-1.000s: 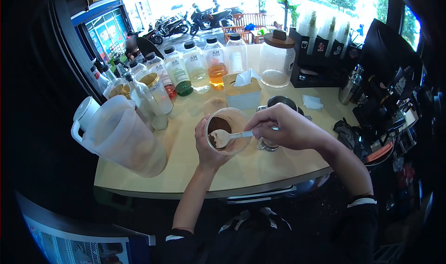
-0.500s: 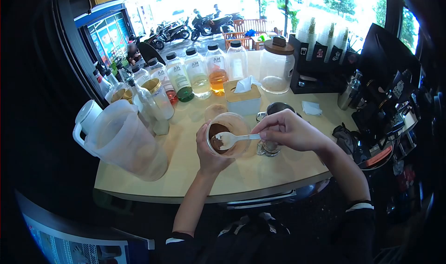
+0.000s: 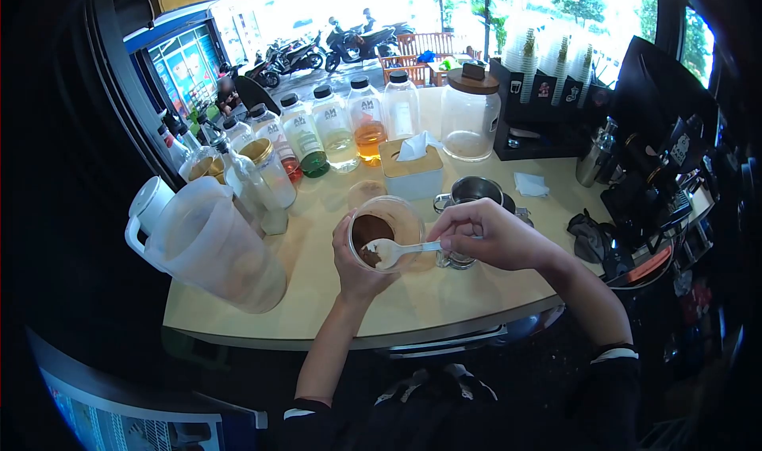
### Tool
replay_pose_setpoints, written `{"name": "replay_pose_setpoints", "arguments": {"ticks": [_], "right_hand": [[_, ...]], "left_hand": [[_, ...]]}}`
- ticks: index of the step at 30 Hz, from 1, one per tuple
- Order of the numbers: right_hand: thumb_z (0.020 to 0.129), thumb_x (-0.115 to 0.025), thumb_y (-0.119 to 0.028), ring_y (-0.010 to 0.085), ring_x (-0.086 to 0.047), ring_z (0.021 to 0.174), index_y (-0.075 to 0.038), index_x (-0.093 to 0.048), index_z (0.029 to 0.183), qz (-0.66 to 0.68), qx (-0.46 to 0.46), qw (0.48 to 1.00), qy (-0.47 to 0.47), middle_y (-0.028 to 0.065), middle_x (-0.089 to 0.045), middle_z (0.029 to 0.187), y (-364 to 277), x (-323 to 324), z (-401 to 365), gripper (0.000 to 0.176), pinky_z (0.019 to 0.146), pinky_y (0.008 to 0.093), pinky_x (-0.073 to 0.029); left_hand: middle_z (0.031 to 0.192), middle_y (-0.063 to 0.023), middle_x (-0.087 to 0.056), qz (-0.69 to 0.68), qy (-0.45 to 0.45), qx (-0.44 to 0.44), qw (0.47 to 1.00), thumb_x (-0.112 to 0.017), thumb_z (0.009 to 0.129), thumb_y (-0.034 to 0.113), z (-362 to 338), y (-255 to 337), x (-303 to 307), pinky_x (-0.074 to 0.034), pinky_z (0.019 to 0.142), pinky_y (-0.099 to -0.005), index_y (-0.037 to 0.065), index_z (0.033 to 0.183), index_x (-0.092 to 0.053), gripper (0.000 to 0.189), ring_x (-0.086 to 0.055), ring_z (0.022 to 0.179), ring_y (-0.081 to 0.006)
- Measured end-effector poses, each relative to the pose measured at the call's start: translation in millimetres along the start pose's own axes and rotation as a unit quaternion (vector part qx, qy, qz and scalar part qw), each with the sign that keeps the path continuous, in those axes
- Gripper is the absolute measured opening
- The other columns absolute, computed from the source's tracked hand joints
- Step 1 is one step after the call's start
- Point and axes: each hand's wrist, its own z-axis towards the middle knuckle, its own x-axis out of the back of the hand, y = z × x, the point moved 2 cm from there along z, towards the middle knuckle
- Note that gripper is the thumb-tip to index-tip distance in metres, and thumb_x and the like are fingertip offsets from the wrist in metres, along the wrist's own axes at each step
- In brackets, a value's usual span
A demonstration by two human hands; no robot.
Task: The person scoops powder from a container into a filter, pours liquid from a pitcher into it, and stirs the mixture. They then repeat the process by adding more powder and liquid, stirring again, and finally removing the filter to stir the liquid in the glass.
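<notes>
Tilt of the clear round plastic tub [image 3: 401, 217] in the closed left hand [image 3: 357, 267] lets the right hand's [image 3: 484, 235] pinched white plastic spoon [image 3: 393, 250] reach brown powder [image 3: 367, 230].

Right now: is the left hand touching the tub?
Touching. Head view: the left hand wraps the tub from below, thumb along its left rim, no gap. The right hand holds a spoon inside it.

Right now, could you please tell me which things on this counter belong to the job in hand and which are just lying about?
In use: left hand holding the tub of brown powder; right hand with the spoon in it.
Lying about: pitcher, tissue box, bottles, glass jar, napkin.
</notes>
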Motion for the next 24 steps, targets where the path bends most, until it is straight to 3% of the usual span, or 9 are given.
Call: {"name": "replay_pose_setpoints", "arguments": {"ticks": [10,12,24], "right_hand": [[0.089,-0.058,-0.007,0.0051,-0.056,0.077,0.004,-0.062,0.101,0.054,-0.012,0.998,0.008,0.0037,-0.063,0.086,2,8,-3,0.017,0.07,0.0229,-0.048],[0.089,-0.058,-0.007,0.0038,-0.055,0.077,0.004,-0.062,0.101,0.085,-0.026,0.996,0.01,0.0026,-0.063,0.086,0,15,-7,0.017,0.068,0.021,-0.047],[0.091,-0.057,-0.008,0.0007,-0.053,0.07,0.003,-0.062,0.104,0.05,-0.083,0.98,0.173,0.0005,-0.062,0.081,-2,71,-58,0.018,0.059,0.0164,-0.041]], "left_hand": [[0.129,-0.0161,-0.039,0.001,0.002,0.006,1.0,-0.092,0.05,0.02,1,3,1,-0.045,0.098,-0.0385,0.005,0.136,-0.023,0.112,-0.048,0.118,-0.0277],[0.127,-0.0151,-0.041,-0.06,-0.019,0.03,0.998,-0.092,0.05,0.019,5,10,0,-0.044,0.098,-0.0388,0.006,0.136,-0.023,0.111,-0.048,0.118,-0.0274],[0.128,-0.012,-0.04,-0.041,-0.005,0.066,0.997,-0.091,0.049,0.018,5,7,4,-0.039,0.101,-0.0395,0.007,0.135,-0.027,0.108,-0.046,0.119,-0.0252]]}}
